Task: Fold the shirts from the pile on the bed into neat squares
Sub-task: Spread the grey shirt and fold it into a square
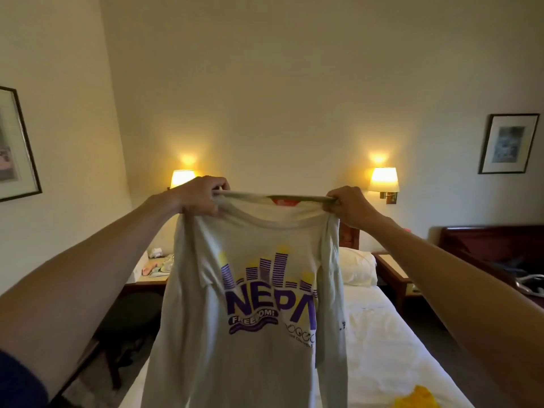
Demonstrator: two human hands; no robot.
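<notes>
Left hand [203, 195] and right hand [348, 206] each pinch a shoulder of the white shirt [250, 304], held up in the air above the bed [391, 348]. Its sleeves hang bunched inward; laid down like this, they would likely crease under the fold. A yellow garment [418, 399] lies near.

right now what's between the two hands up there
In the head view, the white shirt's stretched collar edge spans from the left hand to the right hand, with a red neck label showing midway.
</notes>
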